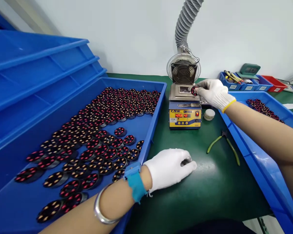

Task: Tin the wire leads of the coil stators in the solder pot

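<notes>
Stacked blue trays (48, 65) stand at far left. Beside them, a large blue tray (141, 125) holds many round black components (104, 110) with red or tan marks, crowded at the back and looser in front. The gloved left hand (169, 169) rests on the green worktop (180, 201), fingers loosely curled with a narrow gap at the thumb; I cannot tell whether they hold anything. Behind it stands a CM 550 solder pot (185, 114). At the right side of its metal top, a single round component (193, 90) is pinched between the fingers and thumb of the gloved right hand (213, 94). A round white container (209, 114) sits just beside the pot, with green-handled cutters (224, 134) nearer. Farther back, a small blue bin (232, 86) holds pens. Another blue tray (256, 156) contains dark red-and-black pieces (266, 109); a red bin (275, 84) stands beyond it.
</notes>
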`<action>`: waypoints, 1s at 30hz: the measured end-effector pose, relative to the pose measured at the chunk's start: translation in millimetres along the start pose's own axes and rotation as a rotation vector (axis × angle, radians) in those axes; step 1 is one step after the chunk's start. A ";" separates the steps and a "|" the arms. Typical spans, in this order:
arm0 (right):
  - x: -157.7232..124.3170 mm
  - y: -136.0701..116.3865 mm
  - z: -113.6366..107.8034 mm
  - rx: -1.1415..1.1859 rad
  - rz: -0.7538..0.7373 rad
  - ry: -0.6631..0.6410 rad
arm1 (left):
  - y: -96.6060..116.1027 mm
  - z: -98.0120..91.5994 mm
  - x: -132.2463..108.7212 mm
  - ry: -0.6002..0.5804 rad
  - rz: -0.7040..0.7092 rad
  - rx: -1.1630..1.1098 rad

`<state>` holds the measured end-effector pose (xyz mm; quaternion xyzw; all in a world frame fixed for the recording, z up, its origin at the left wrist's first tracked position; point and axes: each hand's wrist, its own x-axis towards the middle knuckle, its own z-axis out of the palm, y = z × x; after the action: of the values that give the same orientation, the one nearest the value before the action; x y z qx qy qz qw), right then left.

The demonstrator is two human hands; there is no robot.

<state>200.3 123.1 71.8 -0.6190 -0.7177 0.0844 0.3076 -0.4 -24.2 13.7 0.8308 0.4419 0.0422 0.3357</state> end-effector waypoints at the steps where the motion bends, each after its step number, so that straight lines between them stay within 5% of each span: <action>1: 15.4 -0.6 0.9 -0.079 -0.009 0.014 | -1.4 0.5 -0.3 -0.014 -0.007 0.013; 5: 61.4 -6.0 9.7 -0.302 -0.086 -0.004 | -7.0 0.2 -1.7 -0.005 -0.026 -0.005; 9: 79.2 -15.2 21.4 -0.405 -0.129 -0.025 | -10.0 2.7 -2.2 -0.023 0.001 0.014; 25: 80.5 -26.0 38.3 -0.559 -0.157 -0.105 | -5.0 3.2 -6.9 -0.058 0.053 0.138; 30: 79.5 -26.1 35.1 -0.505 -0.153 -0.099 | -8.3 5.6 -4.3 0.036 0.055 0.079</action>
<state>155.8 201.3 83.6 -0.6150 -0.7750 -0.0905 0.1134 -6.8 -27.2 5.4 0.8543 0.4263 0.0491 0.2934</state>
